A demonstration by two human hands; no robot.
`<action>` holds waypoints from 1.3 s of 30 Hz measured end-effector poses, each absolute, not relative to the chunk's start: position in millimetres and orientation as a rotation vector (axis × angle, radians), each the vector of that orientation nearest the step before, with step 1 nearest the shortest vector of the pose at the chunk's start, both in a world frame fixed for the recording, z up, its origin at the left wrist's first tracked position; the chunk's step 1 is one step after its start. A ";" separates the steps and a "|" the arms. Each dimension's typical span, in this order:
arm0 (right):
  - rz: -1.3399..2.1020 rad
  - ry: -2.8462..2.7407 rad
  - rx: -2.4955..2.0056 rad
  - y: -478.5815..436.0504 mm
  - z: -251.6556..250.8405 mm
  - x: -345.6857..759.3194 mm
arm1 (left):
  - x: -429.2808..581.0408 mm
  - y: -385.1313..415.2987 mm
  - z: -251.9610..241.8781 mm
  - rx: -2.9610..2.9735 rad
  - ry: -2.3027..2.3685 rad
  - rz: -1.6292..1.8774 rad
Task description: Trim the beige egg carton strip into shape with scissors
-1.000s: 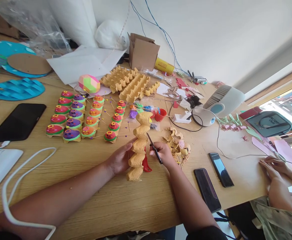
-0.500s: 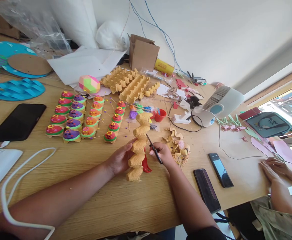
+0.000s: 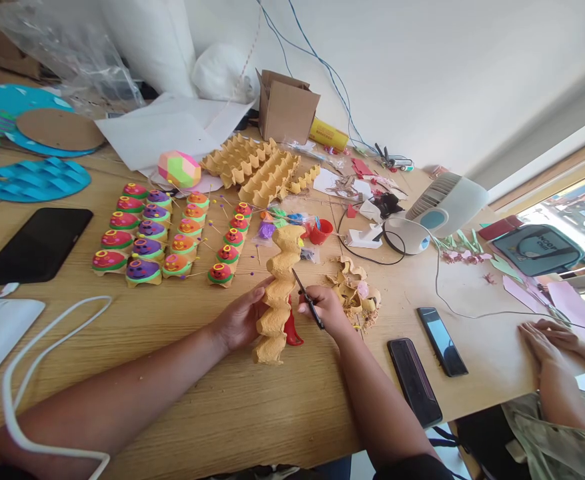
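My left hand (image 3: 245,317) is closed on a yellow egg carton strip (image 3: 275,319), held upright over the table with its bumps along the side. In my right hand (image 3: 328,309) is a pair of black scissors (image 3: 309,301), its blade tip touching or very near the strip's right edge. A red object (image 3: 293,331) shows partly behind the strip; what it is I cannot tell. Right of my right hand lies a heap of carton scraps (image 3: 355,287). Rows of painted carton strips with clay faces (image 3: 147,247) stand to the left.
More egg cartons (image 3: 267,175) lie at the back, near a cardboard box (image 3: 288,107). A red cup (image 3: 321,231) and a white fan (image 3: 442,207) stand beyond my hands. Phones (image 3: 442,340) lie at right, near another person's hands (image 3: 547,340). A white cable (image 3: 9,393) loops at left.
My hands and the carton strip stay almost in place. The scissors have shifted very slightly in my right hand, and the other person's hands moved a little.
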State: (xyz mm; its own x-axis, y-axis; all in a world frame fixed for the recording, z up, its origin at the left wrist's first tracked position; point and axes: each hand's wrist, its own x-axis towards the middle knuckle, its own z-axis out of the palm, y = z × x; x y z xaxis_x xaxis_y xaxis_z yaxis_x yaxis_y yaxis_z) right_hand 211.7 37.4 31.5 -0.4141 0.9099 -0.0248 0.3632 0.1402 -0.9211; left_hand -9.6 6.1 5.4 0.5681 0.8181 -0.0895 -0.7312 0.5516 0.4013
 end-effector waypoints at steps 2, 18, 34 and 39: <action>1.256 -1.850 -1.219 37.1 31.8 211.4 | -9.6 5.9 6.0 0.338 0.282 0.929; 1.289 -1.867 -1.212 36.6 32.9 212.9 | -11.3 5.9 4.4 0.331 0.268 0.899; 1.271 -1.882 -1.147 36.1 30.5 213.1 | -11.6 6.7 5.3 0.319 0.264 0.907; 1.256 -1.904 -1.160 36.3 30.8 213.9 | -10.6 6.5 5.6 0.337 0.276 0.906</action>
State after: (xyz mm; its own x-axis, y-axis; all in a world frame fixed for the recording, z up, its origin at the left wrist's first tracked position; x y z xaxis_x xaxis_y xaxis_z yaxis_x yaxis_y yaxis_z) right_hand 213.9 36.3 30.8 -0.4579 0.8890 0.0008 0.3493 0.1808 -0.9194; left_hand -10.6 6.5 5.6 0.5882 0.8035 -0.0914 -0.7183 0.5710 0.3975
